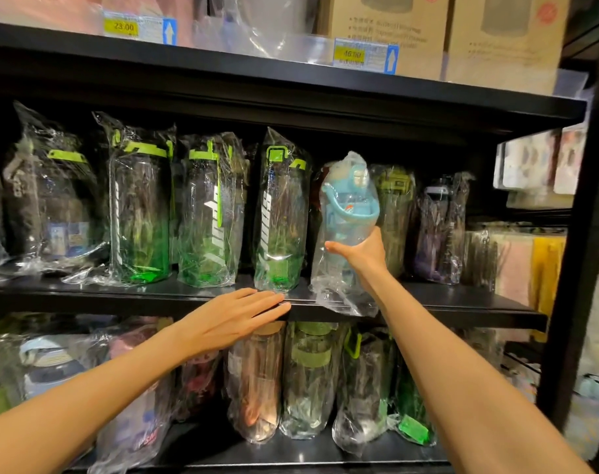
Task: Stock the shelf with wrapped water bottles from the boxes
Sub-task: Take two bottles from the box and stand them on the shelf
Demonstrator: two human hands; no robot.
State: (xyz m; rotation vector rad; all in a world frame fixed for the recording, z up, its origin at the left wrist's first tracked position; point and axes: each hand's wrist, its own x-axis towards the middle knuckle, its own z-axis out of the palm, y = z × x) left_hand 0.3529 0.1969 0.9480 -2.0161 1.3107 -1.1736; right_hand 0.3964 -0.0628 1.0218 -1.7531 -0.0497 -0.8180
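My right hand [361,251] grips a light blue water bottle in clear plastic wrap [347,203], held upright at the front of the black middle shelf [462,304]; the loose end of its wrap hangs over the shelf edge. To its left stand green-and-black wrapped bottles, the nearest [281,213] right beside it. My left hand [236,318] lies flat, palm down, fingers together on the shelf's front edge below that green bottle, holding nothing.
Dark wrapped bottles [438,230] stand to the right of the blue one. The lower shelf holds several wrapped bottles [308,378]. Cardboard boxes [503,39] and price tags [364,56] sit on the top shelf. A black upright post [578,268] bounds the right side.
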